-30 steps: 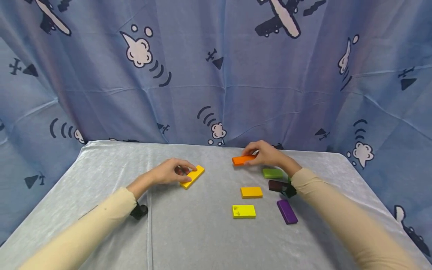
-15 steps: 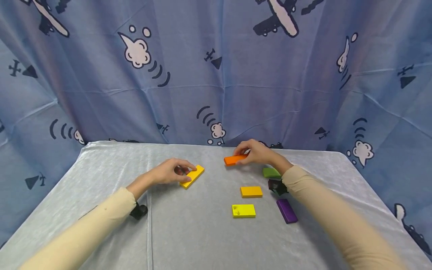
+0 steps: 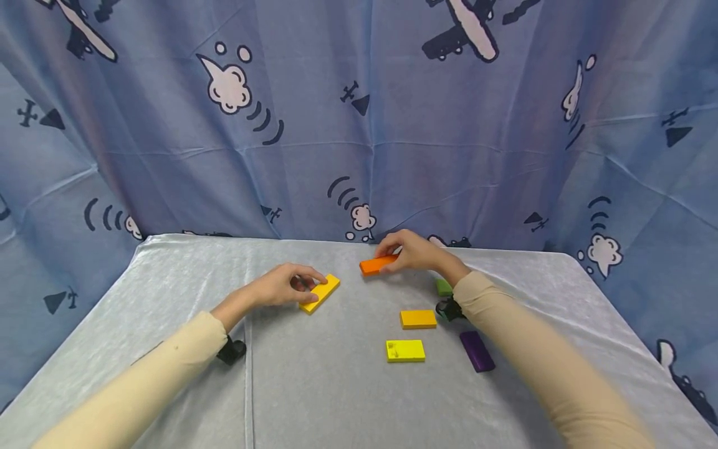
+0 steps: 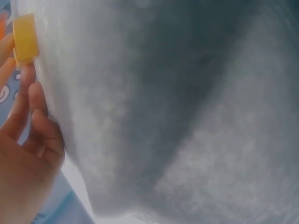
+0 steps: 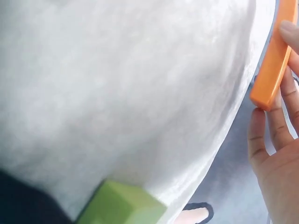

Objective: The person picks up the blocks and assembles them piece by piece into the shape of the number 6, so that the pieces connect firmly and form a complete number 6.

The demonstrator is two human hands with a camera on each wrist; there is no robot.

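My left hand pinches a flat yellow block between thumb and fingers, left of the middle of the table. The block lies at a slant; one end of it shows at the upper left of the left wrist view. Farther back and to the right, my right hand holds an orange block by its sides, close to the table's far edge. In the right wrist view the thumb presses one face of this orange block, with fingers on the opposite side.
On the grey cloth-covered table lie an amber block, a bright yellow block with marks on top and a purple block. My right forearm partly hides a green block. A patterned blue curtain hangs behind the table.
My right hand has moved left with the orange block, toward the yellow one. Its forearm now covers the dark brown block and more of the green one. The left hand stays put.
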